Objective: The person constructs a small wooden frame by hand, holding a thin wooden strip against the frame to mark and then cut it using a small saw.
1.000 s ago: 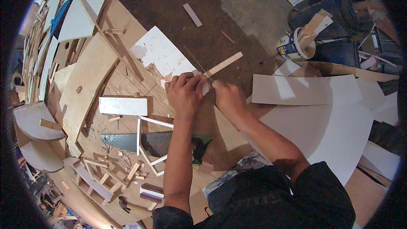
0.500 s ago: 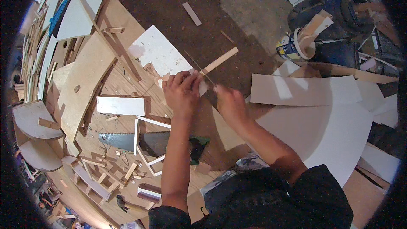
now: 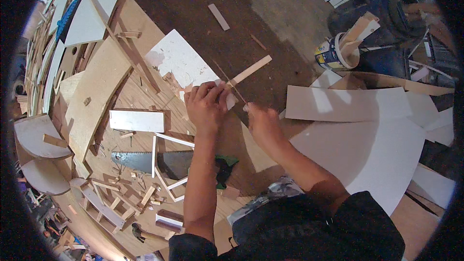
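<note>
A pale wooden strip juts out past the edge of the work surface, over the dark floor. My left hand is closed over its near end, pressing it down on a white board with chipped, peeling patches. In my right hand I grip a thin, narrow saw blade. That blade lies across the strip just beyond my left fingers, slanting up and left from my fist. My right fingers hide whatever handle it has.
Left of my arm lie a handsaw, a white block, a white frame, and a hammer among offcuts. White sheets cover the right side. A bucket with wood pieces stands at the far right.
My right hand has drawn back slightly toward me, pulling the saw blade along across the strip. My left hand and the strip stay in nearly the same place.
</note>
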Action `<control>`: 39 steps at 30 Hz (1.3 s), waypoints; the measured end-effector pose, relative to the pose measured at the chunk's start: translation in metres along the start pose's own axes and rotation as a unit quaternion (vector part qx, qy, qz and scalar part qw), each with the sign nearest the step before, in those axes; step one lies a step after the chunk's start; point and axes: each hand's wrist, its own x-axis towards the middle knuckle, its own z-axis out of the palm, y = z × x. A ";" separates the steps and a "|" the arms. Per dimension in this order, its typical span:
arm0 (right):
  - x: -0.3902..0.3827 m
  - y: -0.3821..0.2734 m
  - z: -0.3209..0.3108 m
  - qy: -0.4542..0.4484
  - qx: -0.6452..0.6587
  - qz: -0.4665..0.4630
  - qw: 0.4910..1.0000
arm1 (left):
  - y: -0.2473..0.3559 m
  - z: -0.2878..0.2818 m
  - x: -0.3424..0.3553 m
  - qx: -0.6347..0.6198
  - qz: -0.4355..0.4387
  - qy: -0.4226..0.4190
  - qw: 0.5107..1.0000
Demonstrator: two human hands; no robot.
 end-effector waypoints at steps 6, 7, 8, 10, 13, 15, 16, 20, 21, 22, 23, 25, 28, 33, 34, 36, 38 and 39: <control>0.010 -0.013 -0.010 -0.029 -0.082 0.006 0.996 | 0.005 0.000 -0.001 -0.005 -0.002 0.017 1.000; 0.004 -0.010 -0.010 -0.041 -0.061 0.012 0.997 | 0.005 0.000 -0.001 0.002 -0.006 0.019 1.000; -0.001 -0.005 -0.009 -0.041 -0.062 0.011 0.997 | 0.005 0.001 -0.001 0.001 -0.007 0.021 1.000; -0.007 -0.002 -0.008 0.008 -0.062 -0.026 0.998 | 0.006 0.002 -0.002 -0.010 -0.012 0.022 1.000; 0.015 -0.013 -0.004 -0.008 -0.043 0.016 0.999 | 0.005 0.001 0.001 0.004 -0.016 0.011 1.000; 0.015 -0.016 -0.006 -0.033 0.008 0.079 0.996 | 0.005 0.002 -0.002 -0.005 -0.019 0.008 1.000; 0.011 -0.015 -0.005 -0.044 0.032 0.101 0.993 | 0.001 0.000 -0.003 -0.010 -0.023 0.008 1.000; -0.004 -0.010 -0.009 0.000 -0.016 -0.012 1.000 | 0.002 0.003 -0.004 0.000 -0.019 0.014 1.000; 0.007 -0.015 -0.006 0.001 -0.043 -0.008 0.999 | 0.000 0.003 -0.003 -0.002 -0.020 0.015 1.000; 0.014 -0.020 -0.008 0.004 -0.070 -0.002 0.998 | 0.000 0.005 -0.001 -0.008 -0.019 0.015 1.000; 0.015 -0.018 -0.009 0.006 -0.071 0.001 0.997 | 0.002 0.005 -0.001 -0.011 -0.018 0.013 1.000; 0.016 -0.018 -0.007 -0.058 0.025 0.098 0.993 | 0.003 0.003 -0.001 0.005 -0.022 0.001 1.000; -0.007 -0.003 -0.004 -0.007 0.049 0.063 0.997 | 0.005 -0.001 -0.002 0.030 -0.009 0.015 0.999; 0.013 -0.012 -0.005 0.014 -0.067 -0.002 0.998 | 0.005 0.003 -0.002 0.013 -0.031 0.000 0.999; 0.015 -0.020 -0.007 -0.019 -0.028 0.011 0.999 | 0.002 0.002 -0.002 0.016 -0.038 -0.004 0.999; -0.005 -0.011 -0.008 -0.011 -0.005 0.027 1.000 | 0.002 -0.001 0.000 0.020 -0.035 0.003 0.999; -0.010 -0.007 -0.007 -0.006 0.016 0.053 0.998 | 0.006 -0.001 -0.003 0.019 -0.034 0.000 0.999; 0.001 -0.005 -0.001 0.012 -0.046 0.021 0.999 | 0.006 0.000 -0.001 0.012 -0.035 0.002 0.999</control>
